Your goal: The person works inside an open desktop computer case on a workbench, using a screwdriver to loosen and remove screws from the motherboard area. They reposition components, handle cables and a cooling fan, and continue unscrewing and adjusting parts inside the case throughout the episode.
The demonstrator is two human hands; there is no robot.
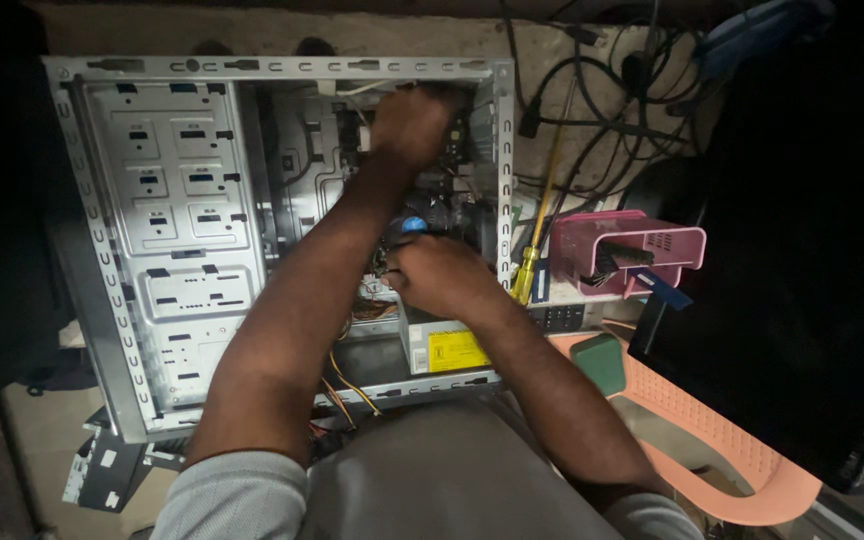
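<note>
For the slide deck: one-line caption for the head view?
Both hands, left hand and right hand, reach inside an open computer case beside a pink basket.

Yellow label (455,351): rectangle sticker on grey power box (430,345), low inside open computer case (102,290), just under right hand (439,275). Small white stickers (109,458) on dark part at bottom left, outside case. Big dark screen (802,250) at right, switched off, tilted.

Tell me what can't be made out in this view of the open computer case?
Head view only:
- Left hand fingertips: buried deep in the computer case, grip unseen.
- Right hand: covers whatever it touches; parts beneath hidden.
- Motherboard area: too dark and blocked by both arms.
- Black monitor: cut off by the right edge.
</note>
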